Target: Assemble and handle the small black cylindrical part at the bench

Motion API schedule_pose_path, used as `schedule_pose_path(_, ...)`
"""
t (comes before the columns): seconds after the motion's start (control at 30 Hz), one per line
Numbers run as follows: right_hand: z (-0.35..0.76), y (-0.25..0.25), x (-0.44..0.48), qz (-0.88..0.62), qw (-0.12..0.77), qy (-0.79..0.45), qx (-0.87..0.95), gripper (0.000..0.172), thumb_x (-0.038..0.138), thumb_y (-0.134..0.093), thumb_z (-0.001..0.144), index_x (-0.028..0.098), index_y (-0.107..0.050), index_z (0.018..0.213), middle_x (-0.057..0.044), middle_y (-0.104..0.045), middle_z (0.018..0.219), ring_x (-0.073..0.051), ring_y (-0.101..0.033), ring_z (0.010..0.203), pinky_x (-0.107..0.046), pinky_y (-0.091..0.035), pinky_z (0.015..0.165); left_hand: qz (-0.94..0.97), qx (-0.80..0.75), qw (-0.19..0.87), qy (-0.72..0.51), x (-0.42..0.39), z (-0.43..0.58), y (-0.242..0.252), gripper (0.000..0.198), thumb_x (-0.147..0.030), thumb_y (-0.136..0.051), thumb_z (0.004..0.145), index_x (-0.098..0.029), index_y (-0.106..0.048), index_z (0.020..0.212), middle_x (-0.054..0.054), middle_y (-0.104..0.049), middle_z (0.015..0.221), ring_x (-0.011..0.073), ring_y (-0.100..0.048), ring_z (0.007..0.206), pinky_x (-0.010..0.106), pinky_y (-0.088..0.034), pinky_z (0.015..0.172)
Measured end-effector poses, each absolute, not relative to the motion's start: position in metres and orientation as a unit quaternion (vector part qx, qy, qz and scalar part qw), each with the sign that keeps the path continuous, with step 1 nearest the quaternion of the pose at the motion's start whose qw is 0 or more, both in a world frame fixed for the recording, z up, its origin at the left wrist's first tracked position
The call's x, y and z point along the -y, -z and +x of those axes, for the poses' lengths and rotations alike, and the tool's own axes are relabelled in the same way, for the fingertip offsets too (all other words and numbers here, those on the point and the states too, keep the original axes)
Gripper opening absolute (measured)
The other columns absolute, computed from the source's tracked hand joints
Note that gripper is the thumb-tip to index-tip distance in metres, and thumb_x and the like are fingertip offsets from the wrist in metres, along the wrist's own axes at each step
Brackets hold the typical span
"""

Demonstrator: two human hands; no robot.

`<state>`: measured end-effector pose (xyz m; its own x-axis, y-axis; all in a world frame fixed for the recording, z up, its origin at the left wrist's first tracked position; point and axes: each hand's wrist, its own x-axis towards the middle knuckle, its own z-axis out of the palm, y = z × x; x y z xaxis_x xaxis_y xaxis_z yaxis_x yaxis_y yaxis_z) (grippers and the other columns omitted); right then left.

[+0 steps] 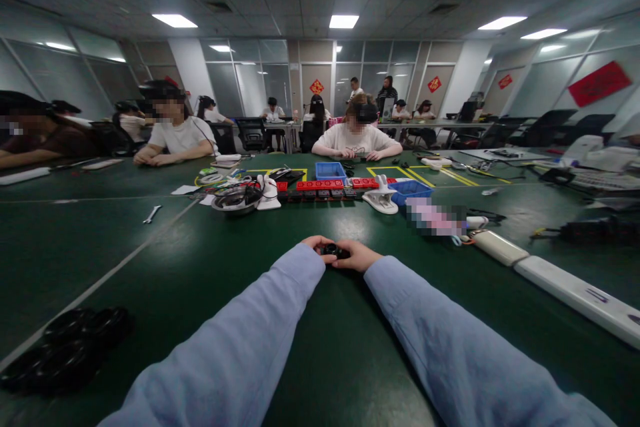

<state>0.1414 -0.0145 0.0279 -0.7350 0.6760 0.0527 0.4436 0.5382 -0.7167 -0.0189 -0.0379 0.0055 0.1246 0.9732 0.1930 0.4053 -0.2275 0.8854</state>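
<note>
Both of my hands meet in the middle of the green table (225,320), around a small black round part (331,250). My left hand (319,247) grips its left side, with the fingers bent around it. On the right side my right hand (354,255) holds the same part between thumb and fingers. The part looks ring-like on top; its underside is hidden by the fingers. Several black coiled rings (70,350) lie at the lower left of the table.
Beyond my hands stand a row of red and black parts (323,191), blue bins (411,192), a white clamp stand (381,199) and bundled wires (235,199). A wrench (152,214) lies left. White power strips (575,290) run along the right. A person (357,137) sits opposite.
</note>
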Motion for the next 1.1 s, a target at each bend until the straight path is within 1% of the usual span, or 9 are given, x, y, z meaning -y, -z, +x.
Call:
schedule_pose_path(0.17,0.142,-0.028,0.014,-0.324,0.168,-0.365,0.857,0.031,0.025,-0.059,0.061,0.013,-0.056,0.090,-0.001,-0.057,0.075,-0.012,-0.050,0.068,-0.023,-0.037,0.061,0.666,-0.514,0.349,-0.414,0.037,-0.019,-0.005,0.040,-0.024,-0.067,0.051,-0.010,-0.058,0.087,0.000,-0.054,0.064,0.0026,-0.032,0.043,0.017,-0.028,0.042)
schedule_pose_path(0.33,0.142,-0.022,0.010,-0.345,0.170,-0.342,0.857,0.034,0.031,-0.060,0.059,0.013,-0.055,0.087,0.001,-0.054,0.070,-0.010,-0.048,0.063,-0.021,-0.035,0.055,0.652,-0.545,0.326,-0.414,0.038,-0.015,-0.005,0.040,-0.025,-0.068,0.050,-0.012,-0.058,0.086,0.000,-0.054,0.065,0.0032,-0.035,0.044,0.018,-0.029,0.043)
schedule_pose_path(0.4,0.139,-0.019,0.011,-0.381,0.174,-0.303,0.856,0.035,0.037,-0.060,0.057,0.013,-0.054,0.082,0.001,-0.053,0.067,-0.011,-0.048,0.062,-0.020,-0.033,0.053,0.637,-0.573,0.295,-0.424,0.037,-0.011,-0.003,0.040,-0.026,-0.069,0.048,-0.013,-0.058,0.084,0.001,-0.055,0.070,0.0052,-0.041,0.048,0.019,-0.033,0.046)
schedule_pose_path(0.47,0.133,-0.019,0.016,-0.439,0.184,-0.242,0.845,0.034,0.041,-0.059,0.057,0.014,-0.053,0.078,-0.001,-0.054,0.068,-0.012,-0.048,0.063,-0.021,-0.032,0.052,0.622,-0.604,0.241,-0.436,0.036,-0.006,-0.002,0.039,-0.027,-0.069,0.047,-0.012,-0.058,0.081,0.004,-0.055,0.077,0.0095,-0.048,0.059,0.022,-0.038,0.053)
schedule_pose_path(0.53,0.125,-0.020,0.024,-0.504,0.192,-0.163,0.826,0.030,0.040,-0.054,0.062,0.014,-0.052,0.078,-0.004,-0.055,0.072,-0.014,-0.049,0.065,-0.023,-0.032,0.053,0.612,-0.631,0.186,-0.439,0.035,-0.002,-0.001,0.039,-0.027,-0.068,0.048,-0.010,-0.057,0.081,0.007,-0.054,0.081,0.0133,-0.051,0.069,0.026,-0.041,0.061)
schedule_pose_path(0.63,0.116,-0.024,0.035,-0.564,0.174,-0.070,0.804,0.024,0.035,-0.047,0.069,0.015,-0.051,0.080,-0.008,-0.056,0.077,-0.017,-0.051,0.070,-0.026,-0.033,0.057,0.606,-0.647,0.153,-0.437,0.034,0.001,-0.001,0.038,-0.026,-0.066,0.050,-0.010,-0.056,0.084,0.008,-0.054,0.083,0.0150,-0.052,0.072,0.028,-0.041,0.065)
schedule_pose_path(0.77,0.119,-0.028,0.041,-0.545,0.165,-0.062,0.820,0.030,0.038,-0.047,0.068,0.015,-0.050,0.086,-0.009,-0.054,0.084,-0.019,-0.051,0.077,-0.028,-0.035,0.061,0.617,-0.605,0.198,-0.463,0.038,-0.002,-0.002,0.035,-0.022,-0.067,0.050,-0.013,-0.057,0.083,0.005,-0.056,0.081,0.0146,-0.054,0.071,0.025,-0.041,0.059)
schedule_pose_path(0.9,0.133,-0.025,0.030,-0.424,0.182,-0.137,0.877,0.044,0.044,-0.055,0.061,0.017,-0.051,0.094,-0.005,-0.053,0.086,-0.016,-0.049,0.079,-0.025,-0.035,0.064,0.640,-0.557,0.299,-0.437,0.044,-0.010,-0.005,0.034,-0.021,-0.067,0.052,-0.014,-0.058,0.084,0.003,-0.059,0.072,0.0113,-0.052,0.058,0.023,-0.039,0.052)
schedule_pose_path(1.1,0.144,-0.022,0.013,-0.339,0.157,-0.257,0.891,0.034,0.037,-0.060,0.059,0.015,-0.058,0.084,0.000,-0.053,0.070,-0.011,-0.048,0.063,-0.020,-0.034,0.054,0.635,-0.523,0.375,-0.427,0.044,-0.016,-0.012,0.036,-0.022,-0.070,0.047,-0.014,-0.058,0.081,0.002,-0.060,0.066,0.0110,-0.051,0.056,0.022,-0.037,0.051)
